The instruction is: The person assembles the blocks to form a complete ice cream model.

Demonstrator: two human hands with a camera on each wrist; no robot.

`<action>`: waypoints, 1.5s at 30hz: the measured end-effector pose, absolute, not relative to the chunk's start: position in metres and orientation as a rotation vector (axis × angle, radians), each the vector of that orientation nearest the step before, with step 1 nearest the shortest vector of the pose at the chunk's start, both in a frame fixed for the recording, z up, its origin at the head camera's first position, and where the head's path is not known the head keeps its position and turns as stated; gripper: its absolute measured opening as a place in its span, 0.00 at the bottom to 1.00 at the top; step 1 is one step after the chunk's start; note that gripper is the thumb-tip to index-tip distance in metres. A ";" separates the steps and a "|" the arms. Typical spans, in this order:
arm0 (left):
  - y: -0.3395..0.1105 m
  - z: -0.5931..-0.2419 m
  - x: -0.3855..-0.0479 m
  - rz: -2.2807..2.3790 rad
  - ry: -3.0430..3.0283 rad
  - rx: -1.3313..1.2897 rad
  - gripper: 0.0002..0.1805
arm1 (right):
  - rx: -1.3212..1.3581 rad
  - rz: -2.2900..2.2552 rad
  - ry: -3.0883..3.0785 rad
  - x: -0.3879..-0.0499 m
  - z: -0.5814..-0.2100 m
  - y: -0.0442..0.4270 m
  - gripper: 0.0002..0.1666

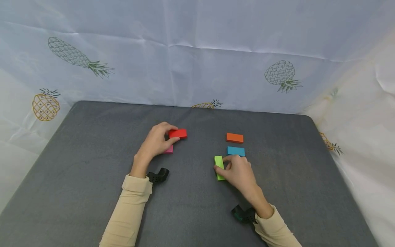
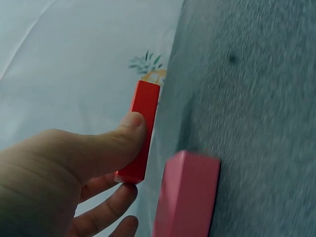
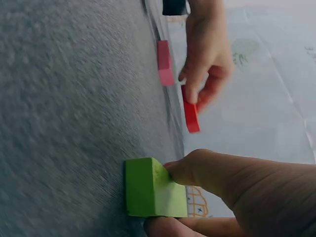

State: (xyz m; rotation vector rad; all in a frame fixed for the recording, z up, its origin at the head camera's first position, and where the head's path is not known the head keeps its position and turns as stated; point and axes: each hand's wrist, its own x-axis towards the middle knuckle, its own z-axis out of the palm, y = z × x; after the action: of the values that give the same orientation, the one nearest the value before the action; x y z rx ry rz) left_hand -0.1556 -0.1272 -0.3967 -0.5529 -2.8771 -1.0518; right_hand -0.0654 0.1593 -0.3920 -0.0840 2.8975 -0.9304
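Observation:
Between the thumb and fingers of my left hand (image 1: 156, 140) is a red block (image 1: 182, 133); the left wrist view shows the red block (image 2: 146, 98) raised off the table. Just below that hand, a pink block (image 1: 168, 150) lies on the table, partly hidden in the head view. My right hand (image 1: 241, 172) pinches a lime green block (image 1: 219, 163) by its sides. In the right wrist view, the green block (image 3: 140, 187) appears to rest on the cloth. A blue block (image 1: 236, 150) lies right behind the right hand, with an orange block (image 1: 235, 138) farther back.
Dark grey cloth covers the table (image 1: 191, 206). A white curtain with pineapple prints (image 1: 185, 75) hangs behind the far edge and along the sides. Black wrist mounts (image 1: 158, 175) stick out from both sleeves.

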 end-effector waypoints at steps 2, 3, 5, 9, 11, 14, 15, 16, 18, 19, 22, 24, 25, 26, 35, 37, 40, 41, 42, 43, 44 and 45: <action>-0.123 -0.396 -0.155 -1.047 -2.885 -0.569 0.20 | -0.093 -0.942 2.905 -0.065 -0.394 0.156 0.15; -0.121 -0.396 -0.154 -1.048 -2.889 -0.576 0.20 | -0.097 -0.947 2.910 -0.065 -0.395 0.155 0.15; -0.117 -0.395 -0.153 -1.046 -2.900 -0.587 0.20 | -0.098 -0.962 2.911 -0.064 -0.397 0.152 0.16; -0.110 -0.395 -0.151 -1.046 -2.897 -0.630 0.19 | -0.077 -0.994 2.897 -0.063 -0.398 0.146 0.18; -0.106 -0.396 -0.150 -1.037 -2.886 -0.662 0.19 | -0.070 -1.011 2.891 -0.062 -0.399 0.144 0.18; -0.100 -0.398 -0.148 -1.021 -2.871 -0.700 0.19 | -0.074 -1.029 2.895 -0.061 -0.401 0.143 0.18; -0.098 -0.399 -0.148 -1.012 -2.870 -0.710 0.19 | -0.077 -1.033 2.899 -0.061 -0.401 0.142 0.18; -0.096 -0.399 -0.148 -1.005 -2.871 -0.717 0.19 | -0.083 -1.039 2.900 -0.061 -0.402 0.142 0.18; -0.092 -0.400 -0.147 -0.999 -2.875 -0.728 0.18 | -0.089 -1.044 2.900 -0.060 -0.403 0.141 0.17; -0.090 -0.400 -0.146 -0.996 -2.879 -0.735 0.18 | -0.091 -1.043 2.901 -0.060 -0.404 0.141 0.18; -0.085 -0.400 -0.144 -0.982 -2.888 -0.757 0.18 | -0.104 -1.044 2.905 -0.059 -0.406 0.140 0.18; -0.083 -0.400 -0.143 -0.975 -2.896 -0.767 0.18 | -0.117 -1.041 2.917 -0.058 -0.407 0.138 0.18; -0.081 -0.400 -0.143 -0.971 -2.898 -0.774 0.18 | -0.121 -1.041 2.919 -0.058 -0.407 0.137 0.18; -0.080 -0.401 -0.143 -0.968 -2.901 -0.778 0.18 | -0.125 -1.044 2.920 -0.058 -0.408 0.137 0.18; -0.071 -0.406 -0.140 -0.975 -2.897 -0.817 0.17 | -0.160 -1.067 2.907 -0.056 -0.411 0.130 0.20; -0.070 -0.407 -0.139 -0.980 -2.898 -0.829 0.17 | -0.178 -1.079 2.907 -0.056 -0.412 0.130 0.20; -0.067 -0.407 -0.138 -0.982 -2.900 -0.847 0.17 | -0.202 -1.095 2.908 -0.055 -0.413 0.129 0.21; -0.067 -0.408 -0.138 -0.982 -2.899 -0.852 0.17 | -0.206 -1.102 2.906 -0.055 -0.413 0.129 0.22; -0.066 -0.408 -0.137 -0.983 -2.898 -0.856 0.16 | -0.211 -1.110 2.902 -0.055 -0.414 0.128 0.22; -0.066 -0.409 -0.137 -0.981 -2.898 -0.861 0.16 | -0.213 -1.115 2.898 -0.055 -0.414 0.128 0.23; -0.065 -0.409 -0.137 -0.981 -2.898 -0.864 0.16 | -0.217 -1.119 2.894 -0.055 -0.414 0.128 0.23; -0.065 -0.410 -0.137 -0.979 -2.898 -0.867 0.16 | -0.220 -1.125 2.887 -0.055 -0.413 0.128 0.24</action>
State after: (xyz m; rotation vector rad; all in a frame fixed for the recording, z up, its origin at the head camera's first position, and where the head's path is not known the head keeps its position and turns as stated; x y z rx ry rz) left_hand -0.1369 -0.0648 -0.4095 -0.8675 -2.8981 -0.9792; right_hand -0.0545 0.1277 -0.4134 -0.2200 2.8869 -1.1247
